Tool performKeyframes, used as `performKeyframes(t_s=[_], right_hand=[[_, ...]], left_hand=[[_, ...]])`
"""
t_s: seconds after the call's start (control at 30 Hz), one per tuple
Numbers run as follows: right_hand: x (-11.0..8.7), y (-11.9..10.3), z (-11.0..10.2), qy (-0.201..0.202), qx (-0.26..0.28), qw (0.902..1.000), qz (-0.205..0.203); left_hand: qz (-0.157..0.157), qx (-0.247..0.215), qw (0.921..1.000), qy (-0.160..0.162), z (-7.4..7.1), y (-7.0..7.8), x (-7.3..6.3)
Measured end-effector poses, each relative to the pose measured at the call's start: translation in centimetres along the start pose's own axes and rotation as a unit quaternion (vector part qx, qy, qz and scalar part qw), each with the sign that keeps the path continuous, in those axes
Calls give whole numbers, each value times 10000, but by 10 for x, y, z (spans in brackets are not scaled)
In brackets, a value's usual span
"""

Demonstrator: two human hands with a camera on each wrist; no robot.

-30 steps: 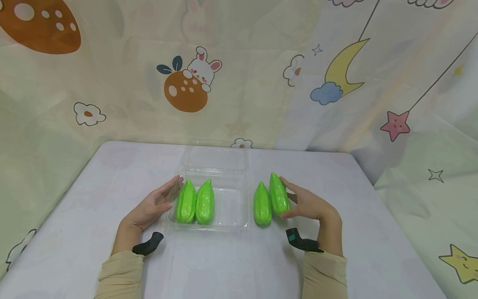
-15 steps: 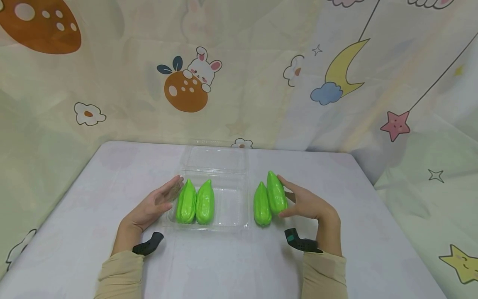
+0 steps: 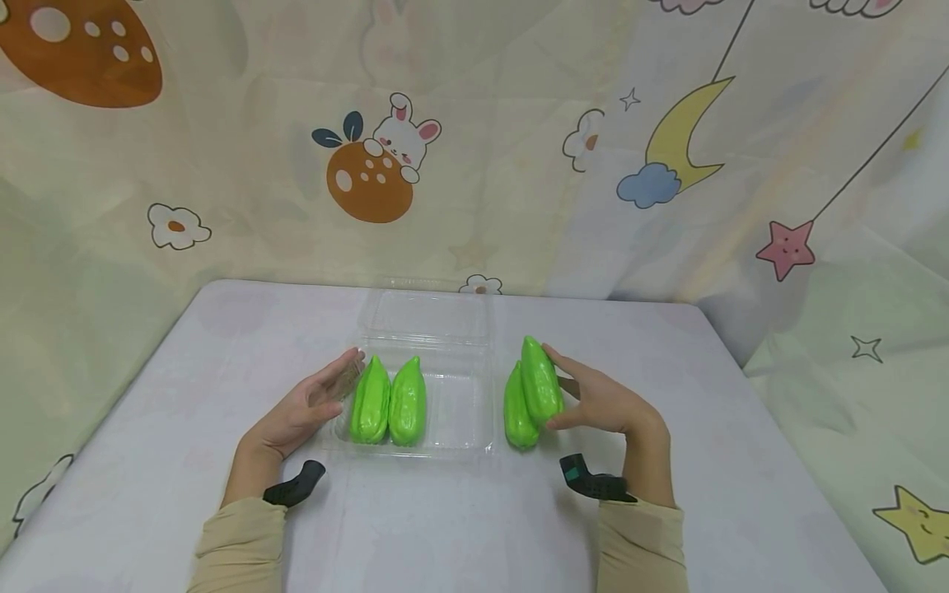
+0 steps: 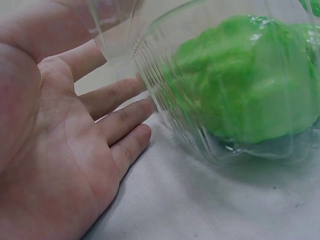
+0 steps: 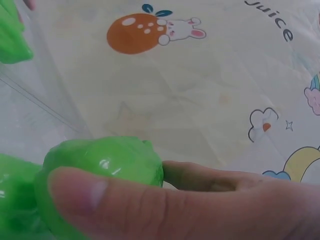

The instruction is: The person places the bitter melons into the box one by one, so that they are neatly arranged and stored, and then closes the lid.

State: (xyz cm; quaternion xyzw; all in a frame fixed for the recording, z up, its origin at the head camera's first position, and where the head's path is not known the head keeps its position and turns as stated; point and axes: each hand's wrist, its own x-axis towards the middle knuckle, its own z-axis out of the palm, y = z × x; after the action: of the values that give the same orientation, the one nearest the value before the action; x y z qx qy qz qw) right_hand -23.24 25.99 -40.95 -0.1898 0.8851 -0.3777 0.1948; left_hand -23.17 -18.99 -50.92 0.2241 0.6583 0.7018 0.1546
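as 1 green vegetable (image 3: 541, 383) is held, neighbour (image 3: 516, 414) between, clear box (image 3: 458, 416) beyond

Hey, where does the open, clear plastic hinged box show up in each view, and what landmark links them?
Head: the open, clear plastic hinged box sits slightly left of centre, mostly in the lower half.
Left wrist: upper right.
Right wrist: partly visible, faint, at the left side.
Shared landmark: glossy green elongated vegetable shapes inside it.
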Motion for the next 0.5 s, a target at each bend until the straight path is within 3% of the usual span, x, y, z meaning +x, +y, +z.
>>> performKeyframes(t_s=[0.27,0.5], right_hand=[[5,-2,3,-13,-102,9997,-230],[8,-11,6,29,-179,9998,6]], left_hand=[[-42,-89,9999,-50,2,2,0],[9,-7,10000,-57,1,0,0]])
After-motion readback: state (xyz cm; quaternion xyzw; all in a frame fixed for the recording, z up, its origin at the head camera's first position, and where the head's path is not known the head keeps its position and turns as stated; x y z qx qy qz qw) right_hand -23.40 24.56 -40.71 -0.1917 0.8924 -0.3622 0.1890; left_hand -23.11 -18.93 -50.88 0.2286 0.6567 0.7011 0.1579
